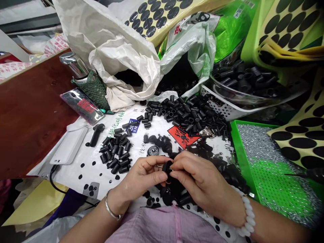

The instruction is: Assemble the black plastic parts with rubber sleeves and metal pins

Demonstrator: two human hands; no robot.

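Both hands meet at the near middle of the work surface, over loose black parts. My left hand (149, 173) is closed, thumb and fingers pinching a round black part (167, 167) from its left side. A thin metal pin shows by the left fingertips. My right hand (196, 173) pinches at the same part from the right, with a small metallic bit by its fingertips. Exactly what the right fingers grip is partly hidden. Just beyond the hands lies a round slotted black disc (153, 151). Short black cylinders (117, 152) are heaped left of them.
A larger pile of black tubes (187, 113) spreads behind the hands. A green tray (265, 168) of small metal pieces stands at right, below a clear bowl (243, 87) of black tubes. At left lie a phone (82, 106) and a white power bank (69, 145). Open sacks (121, 50) stand behind.
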